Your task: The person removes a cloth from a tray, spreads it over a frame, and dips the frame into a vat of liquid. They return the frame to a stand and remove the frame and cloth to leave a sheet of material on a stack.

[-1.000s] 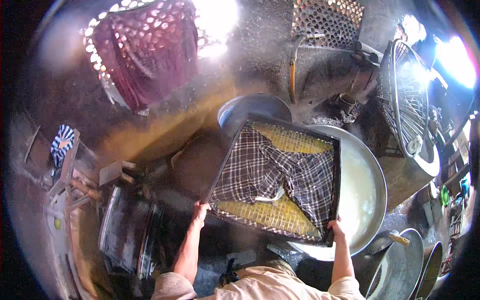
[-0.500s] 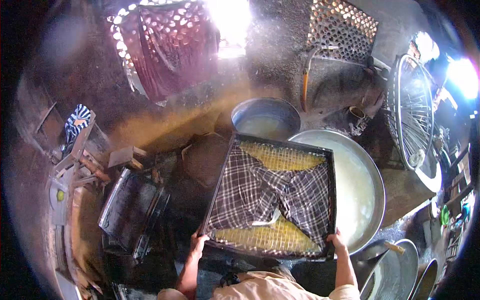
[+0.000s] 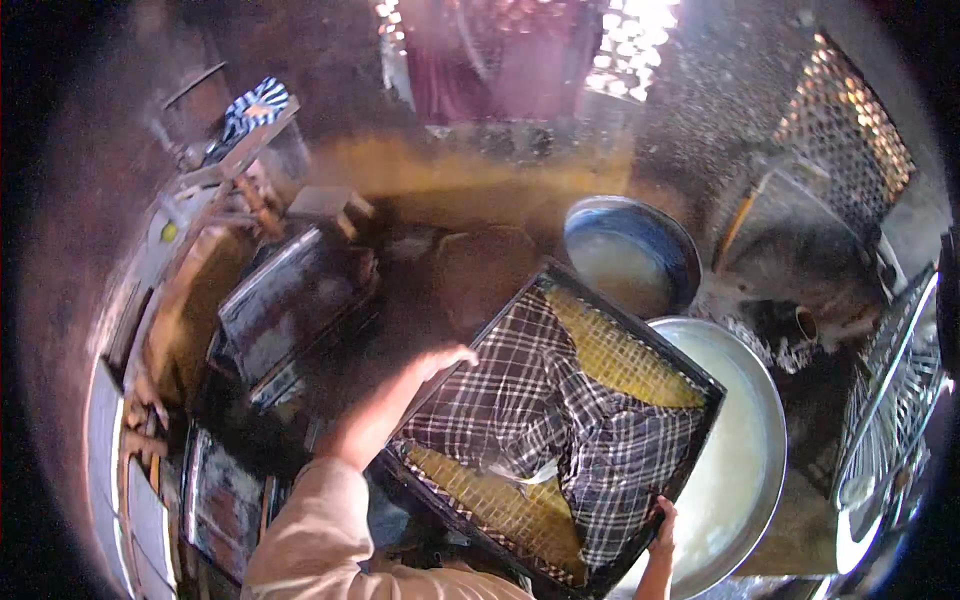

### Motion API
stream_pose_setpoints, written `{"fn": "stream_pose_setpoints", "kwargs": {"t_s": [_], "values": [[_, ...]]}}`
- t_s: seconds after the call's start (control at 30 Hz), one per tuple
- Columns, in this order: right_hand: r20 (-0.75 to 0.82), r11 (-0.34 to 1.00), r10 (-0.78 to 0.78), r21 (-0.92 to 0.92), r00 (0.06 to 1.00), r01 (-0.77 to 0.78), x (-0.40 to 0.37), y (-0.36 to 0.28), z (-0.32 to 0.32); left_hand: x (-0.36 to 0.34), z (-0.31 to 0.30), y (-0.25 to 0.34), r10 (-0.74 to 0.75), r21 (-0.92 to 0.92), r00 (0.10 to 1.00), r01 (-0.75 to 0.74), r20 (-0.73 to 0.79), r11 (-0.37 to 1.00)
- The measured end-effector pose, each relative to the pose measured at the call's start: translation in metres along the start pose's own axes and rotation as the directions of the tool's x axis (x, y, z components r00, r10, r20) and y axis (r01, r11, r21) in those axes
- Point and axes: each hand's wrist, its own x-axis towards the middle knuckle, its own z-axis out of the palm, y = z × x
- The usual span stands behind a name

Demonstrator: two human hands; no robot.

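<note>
A square tray (image 3: pixel 630 357) with a dark rim and a yellow gridded surface is tilted diagonally in front of me. Across its middle lies a dark checked cloth (image 3: pixel 640 455), bunched at the centre. My left hand (image 3: pixel 447 360) is closed over the tray's left rim. At the lower right rim, my right hand (image 3: pixel 662 527) grips the edge, its thumb side showing. The tray covers part of a wide metal pan (image 3: pixel 778 440) of pale, cloudy liquid.
Beyond the tray stands a deep blue-grey tub (image 3: pixel 690 245) with cloudy liquid. Dark boxy frames (image 3: pixel 285 295) lie at left, near a small wooden stool (image 3: pixel 325 203). A wheel-like spoked metal object (image 3: pixel 890 400) leans at right. A maroon cloth (image 3: pixel 500 65) hangs ahead.
The tray has turned clockwise, its left side rising away from me. My left hand has moved up along with it and my right hand lower. The whole view has swung left.
</note>
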Motion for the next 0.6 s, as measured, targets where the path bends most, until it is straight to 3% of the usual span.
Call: {"fn": "stream_pose_setpoints", "kwargs": {"t_s": [0.03,0.07,0.13,0.17,0.2,0.23,0.27,0.33,0.47,0.53,0.6], "values": [[-0.014,0.999,0.027,-0.034,1.0,-0.027,-0.014,-0.016,0.02,0.02,-0.001,-0.007,-0.045,0.064,0.997,0.049,-0.07,0.997],[0.011,0.998,0.032,-0.061,0.999,-0.032,-0.011,-0.019,0.017,-0.005,0.005,0.007,0.121,0.163,0.99,-0.107,-0.075,0.981],[0.075,0.998,0.055,0.0,0.996,-0.056,-0.006,-0.011,0.001,0.017,0.005,-0.024,0.376,0.15,0.927,-0.369,-0.02,0.917],[0.188,0.975,-0.169,-0.113,0.968,0.192,-0.005,-0.005,-0.006,0.023,0.005,-0.031,0.365,0.138,0.931,-0.363,0.005,0.922],[0.264,0.996,0.086,-0.027,0.961,-0.082,-0.001,-0.014,-0.003,0.025,0.006,-0.034,0.356,0.125,0.934,-0.357,0.03,0.926],[0.093,0.993,-0.1,-0.048,0.991,0.105,0.008,0.005,-0.026,0.022,0.009,-0.043,0.436,0.046,0.899,-0.438,0.046,0.898],[0.09,0.999,-0.006,0.047,0.996,0.001,-0.006,-0.007,-0.008,0.016,0.014,-0.057,0.519,-0.027,0.854,-0.518,0.047,0.855],[0.017,0.991,0.044,-0.13,0.999,-0.042,0.017,-0.005,-0.043,-0.019,0.031,-0.079,0.25,0.052,0.968,-0.249,-0.011,0.967],[0.156,0.883,0.03,-0.466,0.987,0.047,0.032,-0.015,-0.064,-0.089,0.049,-0.138,0.145,-0.042,0.966,-0.157,-0.213,0.987],[0.255,0.802,0.042,-0.585,0.966,0.119,0.043,-0.023,-0.068,-0.102,0.047,-0.183,0.363,-0.31,0.916,-0.4,-0.173,0.863],[0.386,0.702,0.048,-0.669,0.921,0.244,0.055,-0.035,-0.063,-0.117,0.039,-0.226,0.549,-0.353,0.797,-0.604,-0.252,0.714]]}}
